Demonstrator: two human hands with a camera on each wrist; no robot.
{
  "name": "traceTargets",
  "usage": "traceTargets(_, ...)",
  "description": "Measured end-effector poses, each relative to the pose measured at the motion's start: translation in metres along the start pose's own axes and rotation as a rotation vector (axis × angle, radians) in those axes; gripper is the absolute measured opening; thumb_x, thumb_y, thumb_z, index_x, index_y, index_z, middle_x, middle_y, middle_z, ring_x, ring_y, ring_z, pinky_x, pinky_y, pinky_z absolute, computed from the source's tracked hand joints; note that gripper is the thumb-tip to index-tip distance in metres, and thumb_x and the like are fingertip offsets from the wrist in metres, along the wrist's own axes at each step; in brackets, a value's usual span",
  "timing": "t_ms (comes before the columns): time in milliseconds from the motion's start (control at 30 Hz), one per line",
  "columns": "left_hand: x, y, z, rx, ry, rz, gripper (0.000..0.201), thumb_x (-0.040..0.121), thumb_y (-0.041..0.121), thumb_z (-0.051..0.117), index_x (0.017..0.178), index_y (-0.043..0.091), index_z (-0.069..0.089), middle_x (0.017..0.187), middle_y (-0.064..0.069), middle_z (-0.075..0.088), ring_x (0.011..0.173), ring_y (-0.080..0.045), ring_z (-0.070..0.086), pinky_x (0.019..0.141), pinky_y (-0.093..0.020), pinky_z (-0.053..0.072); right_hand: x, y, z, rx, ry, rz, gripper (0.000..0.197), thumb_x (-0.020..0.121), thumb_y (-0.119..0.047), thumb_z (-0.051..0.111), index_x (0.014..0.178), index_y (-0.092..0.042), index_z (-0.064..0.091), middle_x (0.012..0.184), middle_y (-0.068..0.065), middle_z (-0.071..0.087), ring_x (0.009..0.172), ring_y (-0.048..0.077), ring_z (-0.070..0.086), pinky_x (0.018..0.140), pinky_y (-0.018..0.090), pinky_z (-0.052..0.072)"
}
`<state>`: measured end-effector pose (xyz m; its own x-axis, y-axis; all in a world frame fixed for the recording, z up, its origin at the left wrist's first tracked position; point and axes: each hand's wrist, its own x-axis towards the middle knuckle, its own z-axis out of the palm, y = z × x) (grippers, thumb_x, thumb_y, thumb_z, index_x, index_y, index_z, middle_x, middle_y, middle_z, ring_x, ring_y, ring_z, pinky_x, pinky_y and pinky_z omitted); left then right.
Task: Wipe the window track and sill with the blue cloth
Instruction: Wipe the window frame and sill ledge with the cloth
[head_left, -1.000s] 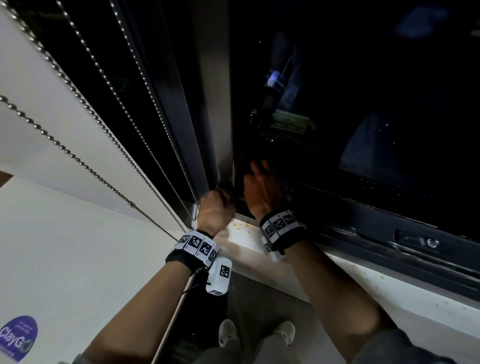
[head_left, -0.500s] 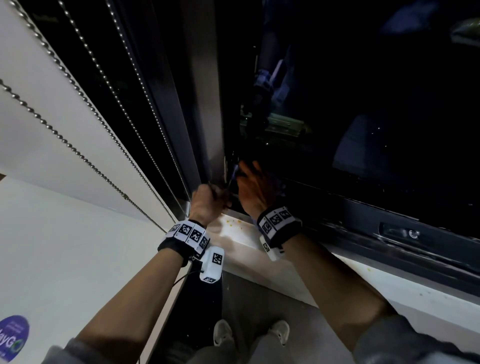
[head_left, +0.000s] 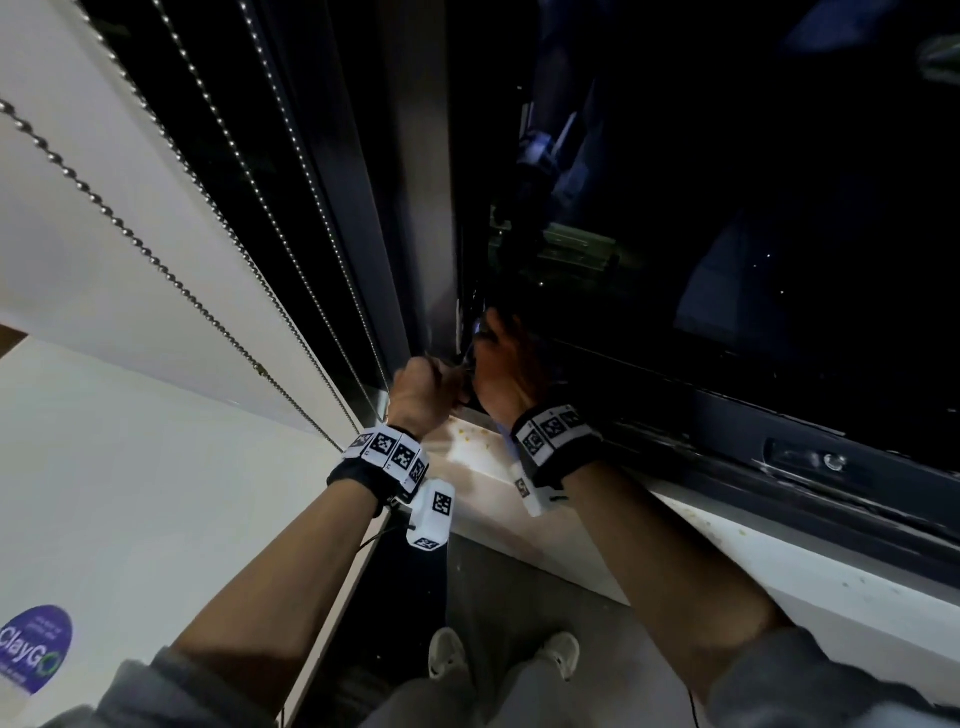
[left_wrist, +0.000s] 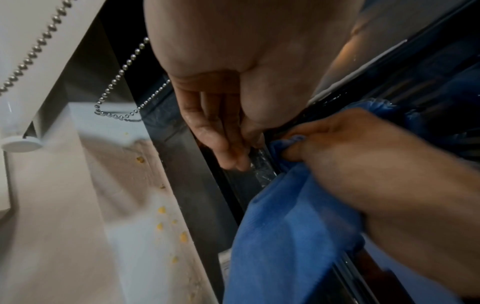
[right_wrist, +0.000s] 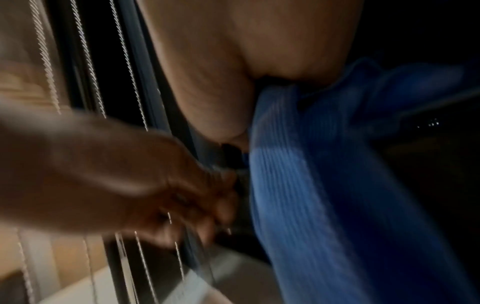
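Observation:
The blue cloth (left_wrist: 285, 226) hangs bunched from my right hand (left_wrist: 376, 174), which grips it and presses it into the dark window track (left_wrist: 244, 185) at its left end. In the head view my right hand (head_left: 506, 371) sits in the track's corner by the upright frame, and the cloth is almost hidden under it. My left hand (head_left: 423, 387) is right beside it. Its curled fingers (left_wrist: 223, 144) and thumb close on the shiny track rail (left_wrist: 261, 166). The white sill (head_left: 467, 462) runs below both wrists. The right wrist view is blurred, with the cloth (right_wrist: 298, 195) beside the left hand (right_wrist: 155, 185).
Yellow crumbs (left_wrist: 161, 209) dot the sill near the track. Bead chains (head_left: 208, 312) of a white blind hang at the left, looping low by my left hand (left_wrist: 122, 70). A window latch (head_left: 831, 461) sits further right on the frame. My shoes (head_left: 498, 654) stand below the sill.
Both hands stay at the left end of the track. The left hand has edged closer to the right hand, and the view has drifted slightly.

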<state>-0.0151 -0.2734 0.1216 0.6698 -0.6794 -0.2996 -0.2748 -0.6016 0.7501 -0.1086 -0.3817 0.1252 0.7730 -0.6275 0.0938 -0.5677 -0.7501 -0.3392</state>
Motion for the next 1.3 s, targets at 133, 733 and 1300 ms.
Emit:
traceTargets(133,0.001,-0.006,0.002,0.007,0.001,0.019,0.04,0.104,0.041,0.063,0.071,0.021,0.074,0.06,0.01,0.073,0.057,-0.004,0.069,0.066,-0.03,0.059,0.001,0.008,-0.02,0.081,0.123,-0.033,0.027,0.093,-0.003,0.055,0.109,-0.007,0.076,0.123,0.014,0.062,0.112,0.035,0.061,0.092,0.032,0.05)
traceTargets(733,-0.001,-0.014,0.001,0.106,0.001,0.038,0.031,0.094,0.007,0.056,0.074,0.028,0.068,0.075,0.004,0.078,0.077,-0.018,0.077,0.078,-0.041,0.065,-0.028,-0.004,-0.021,0.145,0.119,0.057,0.025,0.086,-0.028,0.055,0.081,-0.012,0.074,0.09,0.01,0.073,0.089,0.034,0.067,0.081,0.037,0.053)
traceTargets(1300,-0.008,-0.01,0.003,-0.008,-0.026,0.048,0.031,0.104,0.035,0.052,0.092,0.016,0.073,0.084,0.001,0.079,0.082,-0.019,0.075,0.083,-0.04,0.062,-0.022,-0.015,-0.012,0.034,0.268,0.191,0.027,0.096,-0.02,0.051,0.12,-0.018,0.061,0.114,0.009,0.061,0.095,0.032,0.063,0.084,0.042,0.047)
